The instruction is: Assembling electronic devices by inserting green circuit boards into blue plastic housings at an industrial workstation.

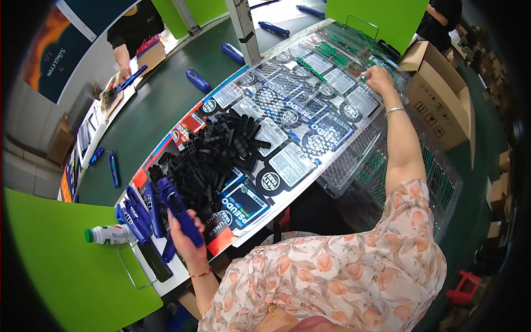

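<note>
My left hand (188, 240) is wrapped round a long dark-blue plastic casing (180, 213), held tilted above the near left end of the table. Beside it lie several similar blue casings (135, 213) in a loose stack. Just beyond spreads a heap of small black plastic parts (215, 155). My right hand (379, 80) stretches to the far right, over a clear plastic tray (381, 52) with thin green parts (332, 54). Its fingers are pinched together at the tray; whatever sits between the fingertips is too small to make out.
A dark green conveyor belt (160, 113) carries spaced blue casings (197, 81) past a metal post (243, 30). An open cardboard box (442, 94) stands at the right. A white bottle (110, 234) lies by the green panel (61, 260). Another person (135, 27) works across the belt.
</note>
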